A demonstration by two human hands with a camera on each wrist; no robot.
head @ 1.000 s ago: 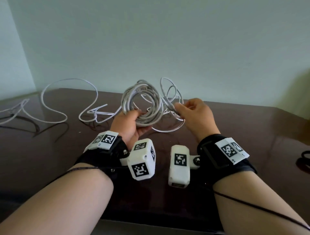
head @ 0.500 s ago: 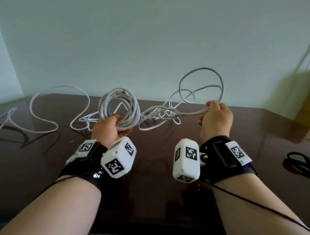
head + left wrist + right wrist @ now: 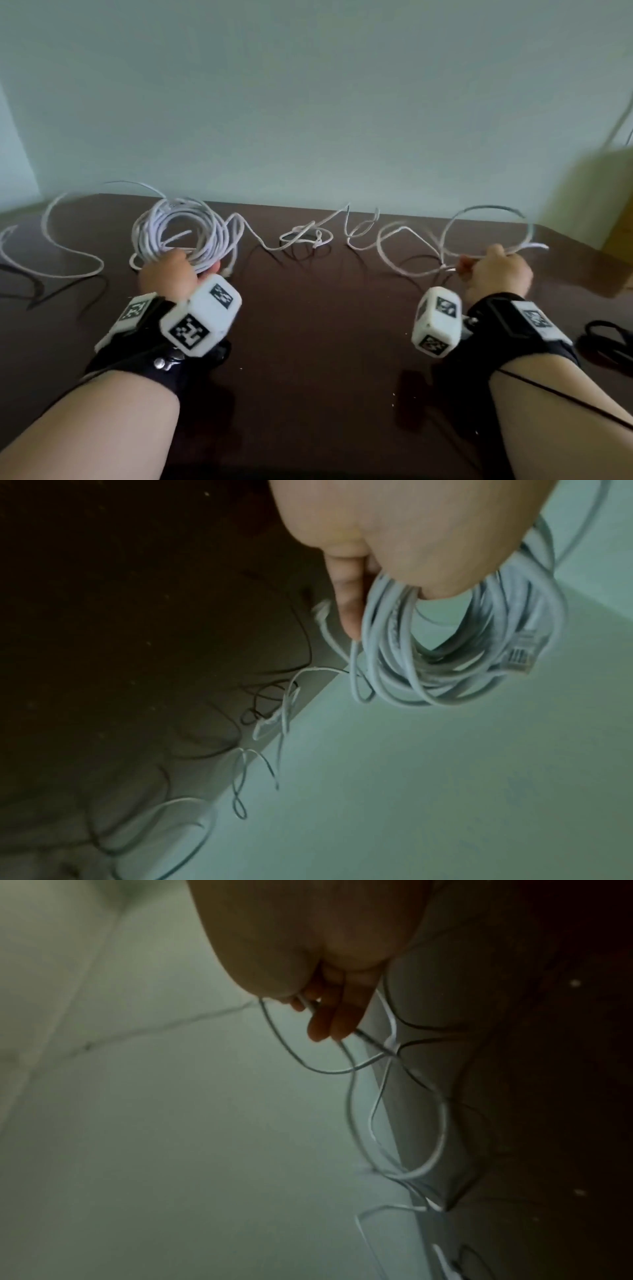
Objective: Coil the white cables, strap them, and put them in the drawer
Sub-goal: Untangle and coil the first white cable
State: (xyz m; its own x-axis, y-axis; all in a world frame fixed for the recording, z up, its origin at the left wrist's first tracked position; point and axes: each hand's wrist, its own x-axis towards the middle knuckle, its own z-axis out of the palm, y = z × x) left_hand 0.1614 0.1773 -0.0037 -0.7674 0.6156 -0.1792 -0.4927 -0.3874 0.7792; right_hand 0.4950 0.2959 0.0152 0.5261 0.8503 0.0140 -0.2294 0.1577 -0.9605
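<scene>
My left hand grips a coil of white cable just above the dark table at the left. In the left wrist view the coil hangs from my curled fingers, with a clear plug on its outer side. My right hand pinches the loose run of the same cable far to the right. That run stretches between both hands with small loops and a knot-like tangle in the middle. In the right wrist view the thin cable passes through my fingertips.
A second white cable snakes over the table's far left. A black cable or strap lies at the right edge. A blurred yellowish object stands at the back right, with the pale wall close behind.
My hands have drawn far apart: the left went left with the coil, the right went right and down, pulling the loose cable out into a long run across the table.
</scene>
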